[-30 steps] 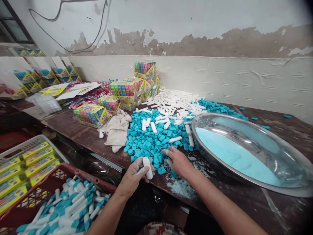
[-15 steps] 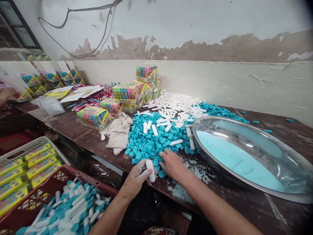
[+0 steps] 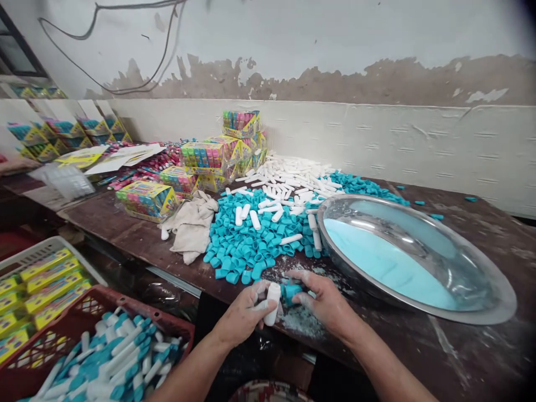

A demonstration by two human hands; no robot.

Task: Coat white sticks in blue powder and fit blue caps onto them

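My left hand (image 3: 243, 314) grips a small white plastic tube (image 3: 272, 305), held nearly upright at the table's front edge. Beside it, my right hand (image 3: 329, 301) has blue caps (image 3: 291, 292) between thumb and fingers, close to the tube; how many is hard to tell. Chalky dust coats the fingers. Just beyond both hands spreads a heap of loose blue caps (image 3: 238, 245), with several white tubes lying on it. Farther back is a pile of white tubes (image 3: 288, 170). A metal basin (image 3: 498, 301) holding pale blue powder (image 3: 377, 259) stands at the right.
At lower left a red crate (image 3: 138, 306) holds white tubes with blue ends, beside a white basket (image 3: 90, 268) of yellow boxes. A crumpled cloth (image 3: 195, 223) and wrapped display boxes (image 3: 146, 198) lie left of the caps. Another person's hand (image 3: 19, 166) shows at far left.
My right hand has come away from the cap heap with blue caps, drawn back near the tube. My left hand still holds the tube. The view has shifted slightly right.
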